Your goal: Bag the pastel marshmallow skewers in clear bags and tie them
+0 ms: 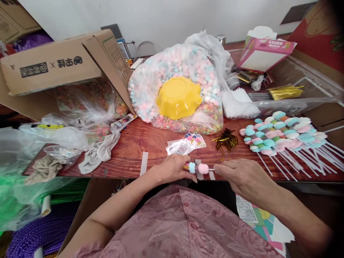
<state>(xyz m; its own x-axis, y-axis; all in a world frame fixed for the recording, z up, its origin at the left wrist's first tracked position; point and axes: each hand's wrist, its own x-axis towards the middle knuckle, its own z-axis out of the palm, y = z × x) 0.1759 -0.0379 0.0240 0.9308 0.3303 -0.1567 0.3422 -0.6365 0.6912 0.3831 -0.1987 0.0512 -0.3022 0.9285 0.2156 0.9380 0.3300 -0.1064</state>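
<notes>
Two hands, left (172,168) and right (242,175), apparently pinching marshmallow skewer (200,168) between them

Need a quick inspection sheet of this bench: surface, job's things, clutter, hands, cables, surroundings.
Surface: red-brown wooden table, tape strips on the front edge.
Job's things: stick with a blue and a pink marshmallow; finished marshmallow sticks piled at right.
Clutter: bag of marshmallows with a yellow bowl on it, gold twist ties, label cards, rags.
Hands: left hand and right hand each grip one end of the stick.
Cables: nothing seen.
Surroundings: tipped cardboard box, pink carton, white wall.
</notes>
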